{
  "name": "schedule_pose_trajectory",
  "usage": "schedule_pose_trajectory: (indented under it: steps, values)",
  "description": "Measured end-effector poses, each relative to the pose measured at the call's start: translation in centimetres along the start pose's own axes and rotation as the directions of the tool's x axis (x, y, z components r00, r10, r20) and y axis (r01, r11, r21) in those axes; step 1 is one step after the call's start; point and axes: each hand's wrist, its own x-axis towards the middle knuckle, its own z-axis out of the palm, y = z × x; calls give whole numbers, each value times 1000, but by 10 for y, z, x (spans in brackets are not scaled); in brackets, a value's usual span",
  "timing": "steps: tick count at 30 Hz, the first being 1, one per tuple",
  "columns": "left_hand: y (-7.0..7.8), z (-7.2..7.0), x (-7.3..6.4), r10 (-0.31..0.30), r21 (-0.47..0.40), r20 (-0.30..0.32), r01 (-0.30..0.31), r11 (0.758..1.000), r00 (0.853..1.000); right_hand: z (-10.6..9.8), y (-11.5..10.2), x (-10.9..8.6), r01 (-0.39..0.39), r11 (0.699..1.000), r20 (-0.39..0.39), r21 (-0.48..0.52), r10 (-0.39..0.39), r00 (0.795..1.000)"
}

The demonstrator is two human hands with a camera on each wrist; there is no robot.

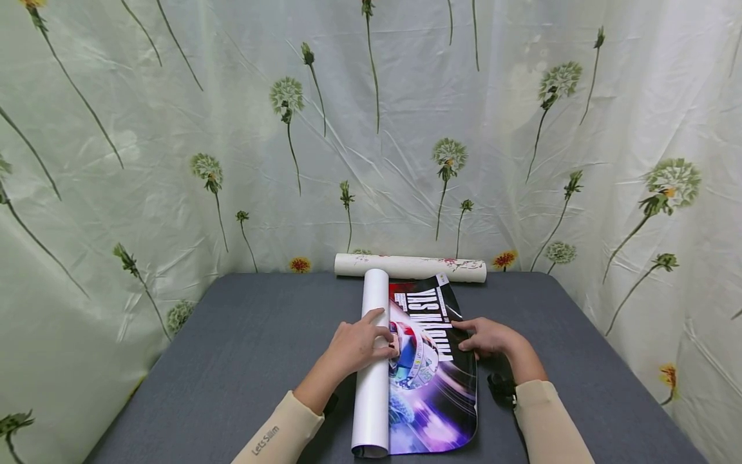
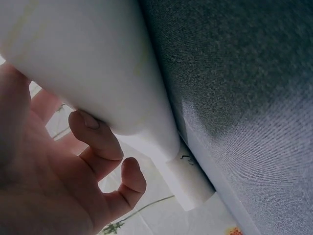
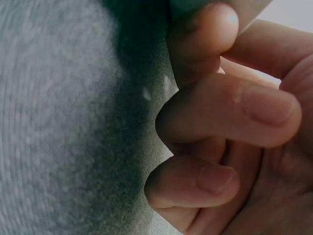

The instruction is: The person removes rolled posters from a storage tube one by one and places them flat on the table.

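Note:
A glossy poster with a purple, racing-style print and white lettering lies partly unrolled, its left part still a white roll. Over the middle of that roll lies my left hand, thumb and fingers bent across it toward the printed side. The left wrist view shows bent fingers at the white surface of the roll. On the right, my right hand pinches the poster's edge between thumb and index finger. Its other fingers curl below the sheet, close to the tabletop, in the right wrist view.
A second rolled sheet, white with a red blossom pattern, lies crosswise at the table's back edge. Dark grey cloth covers the table. A curtain printed with dandelions hangs behind and at both sides.

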Motion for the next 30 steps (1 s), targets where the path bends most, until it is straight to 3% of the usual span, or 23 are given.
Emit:
schedule_pose_trajectory:
  steps: [10,19,30]
  values:
    - [0,0,0,31,111,14,-32,993,999,0,0,-1,-15,1000,-5,16,15,1000]
    - [-2,-1,1,-15,52,-10,15,999,1000,-1,2,-1,1,1000,8,24,-2,1000]
    - [-1,0,1,-26,77,11,25,997,1000,-3,5,-1,2,1000,4,16,-2,1000]
